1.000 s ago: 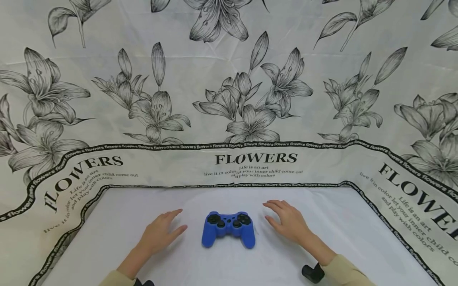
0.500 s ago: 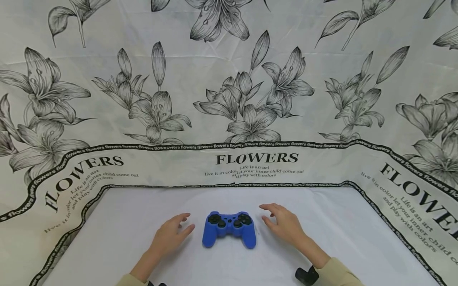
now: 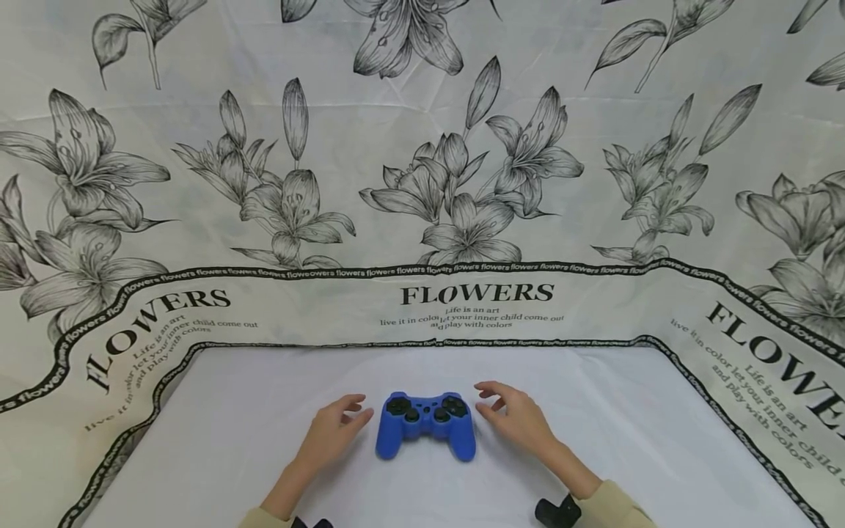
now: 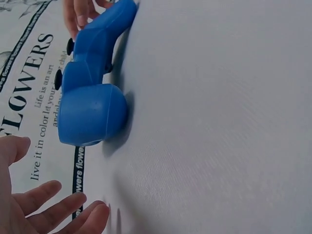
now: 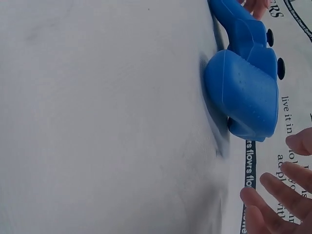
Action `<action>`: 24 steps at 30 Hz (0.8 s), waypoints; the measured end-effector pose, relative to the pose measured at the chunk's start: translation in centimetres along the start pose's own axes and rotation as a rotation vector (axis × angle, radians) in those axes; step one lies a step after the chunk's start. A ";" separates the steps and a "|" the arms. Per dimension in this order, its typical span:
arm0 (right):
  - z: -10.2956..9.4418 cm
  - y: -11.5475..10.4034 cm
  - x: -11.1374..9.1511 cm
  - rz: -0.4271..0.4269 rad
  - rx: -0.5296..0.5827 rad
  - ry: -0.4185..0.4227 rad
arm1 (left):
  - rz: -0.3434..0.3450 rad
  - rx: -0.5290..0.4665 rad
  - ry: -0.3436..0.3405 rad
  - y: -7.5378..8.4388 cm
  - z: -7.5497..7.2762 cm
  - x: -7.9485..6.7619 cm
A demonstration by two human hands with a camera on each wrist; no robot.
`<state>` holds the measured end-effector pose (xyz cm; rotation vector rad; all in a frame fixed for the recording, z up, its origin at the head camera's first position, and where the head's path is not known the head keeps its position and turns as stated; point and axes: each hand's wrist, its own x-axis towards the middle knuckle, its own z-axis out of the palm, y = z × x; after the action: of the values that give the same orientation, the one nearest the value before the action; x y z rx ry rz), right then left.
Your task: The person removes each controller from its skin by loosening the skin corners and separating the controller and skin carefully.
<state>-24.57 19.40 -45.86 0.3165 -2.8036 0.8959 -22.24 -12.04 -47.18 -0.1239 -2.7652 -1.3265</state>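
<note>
A person's left hand (image 3: pixel 328 434) and right hand (image 3: pixel 520 421), fingers loosely parted and gripping nothing, flanked a blue game controller (image 3: pixel 426 425), which lay face-up just beside both on a white tabletop (image 3: pixel 422 495). A steady hold seemed to call for both closing evenly on its sides. Beyond hung a flower-printed cloth (image 3: pixel 383 117).

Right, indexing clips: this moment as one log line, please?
blue controller: on white surface, untouched; left hand: beside it; right hand: beside it
</note>
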 end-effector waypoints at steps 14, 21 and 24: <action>1.0 -0.7 -0.1 0.094 0.187 -0.078 | -0.117 -0.184 -0.083 1.2 1.9 -0.1; 1.2 -0.8 0.1 0.114 0.220 -0.137 | -0.144 -0.231 -0.093 1.6 2.5 0.3; 1.2 -0.9 0.2 0.126 0.238 -0.157 | -0.168 -0.230 -0.100 1.8 2.5 0.6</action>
<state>-24.70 17.93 -46.28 0.2546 -2.8872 1.2910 -22.70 -8.92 -47.26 0.0322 -2.7453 -1.7240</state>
